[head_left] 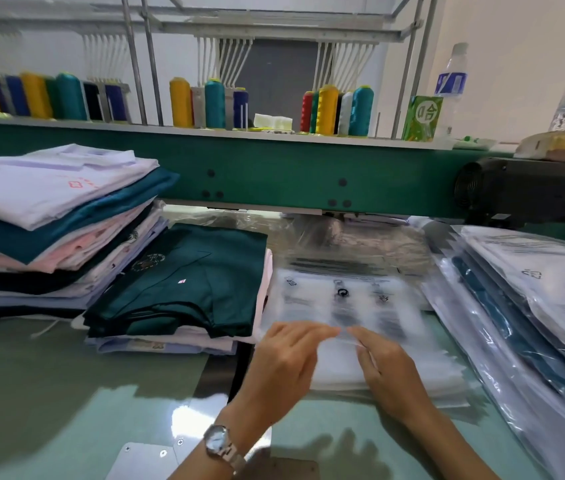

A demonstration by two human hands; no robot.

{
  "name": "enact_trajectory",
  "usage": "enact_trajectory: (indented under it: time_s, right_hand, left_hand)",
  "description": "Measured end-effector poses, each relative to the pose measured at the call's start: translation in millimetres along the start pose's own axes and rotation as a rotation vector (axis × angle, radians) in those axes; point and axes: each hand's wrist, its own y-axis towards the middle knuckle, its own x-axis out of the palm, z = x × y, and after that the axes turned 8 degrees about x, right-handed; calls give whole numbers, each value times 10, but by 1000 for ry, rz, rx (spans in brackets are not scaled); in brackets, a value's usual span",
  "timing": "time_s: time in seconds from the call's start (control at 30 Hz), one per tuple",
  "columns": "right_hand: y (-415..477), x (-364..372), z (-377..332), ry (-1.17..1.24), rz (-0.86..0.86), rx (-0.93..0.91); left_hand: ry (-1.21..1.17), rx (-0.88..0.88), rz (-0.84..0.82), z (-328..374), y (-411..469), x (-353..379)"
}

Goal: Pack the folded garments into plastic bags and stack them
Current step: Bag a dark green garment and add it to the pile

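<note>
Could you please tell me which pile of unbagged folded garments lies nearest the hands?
The low pile topped by the dark green garment, just beside the left hand; the taller pile topped by a white shirt sits farther left.

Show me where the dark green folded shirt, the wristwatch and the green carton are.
dark green folded shirt [177, 296]: head view, middle of its top face.
wristwatch [217, 439]: head view, its dial.
green carton [423, 116]: head view, its front face.

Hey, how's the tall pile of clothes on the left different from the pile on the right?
The left pile is bare folded cloth; the right pile is in clear plastic bags. The left pile stands taller; the right pile lies lower, its bags staggered. Both hold white and teal garments.
</note>
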Motion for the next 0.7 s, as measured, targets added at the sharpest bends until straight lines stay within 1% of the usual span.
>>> enact_trajectory:
  time_s: [0.03, 0.07, 0.13, 0.17, 0.23, 0.3, 0.33, 0.37, 0.4, 0.47, 0.57, 0.63, 0.7]
  right_hand:
    - [-4, -4, -7, 3, 0, 8]
    - [-10, -4, -12, 4, -2, 13]
    - [-8, -1, -8, 4, -8, 26]
    - [-7, 0, -1, 2, -12, 34]
    - [-10, 9, 10, -2, -23, 43]
    - [-16, 17, 8, -8, -43, 48]
    - [-16, 20, 4, -13, -52, 48]
    - [-18, 23, 1, -18, -58, 49]
    - [-17, 23, -2, -21, -62, 52]
    - [-16, 20, -4, -23, -69, 56]
    - [-14, 19, 1, -34, -83, 54]
    - [-4, 22, 5, -37, -90, 51]
    - [-3, 27, 6, -41, -101, 48]
  left_hand:
    - [16, -44, 51, -48, -15, -65]
    - [61, -84, 67, -115, -35, -134]
    - [206, -127, 8, -305, -84, -281]
    - [304, -121, -63, -417, -120, -357]
    - [450, -109, -292, -618, -205, -499]
    - [503, -144, -566, -804, -288, -622]
    - [517, -160, -663, -892, -316, -665]
    - [532, -146, -708, -949, -332, -703]
    - [546, -114, -708, -987, -334, -738]
    - [563, -64, -642, -1009, -307, -778]
    - [512, -59, -522, -1018, -290, -767]
    - [454, -167, -429, -1002, -281, -751]
    - [400, -316, -334, -990, -250, -738]
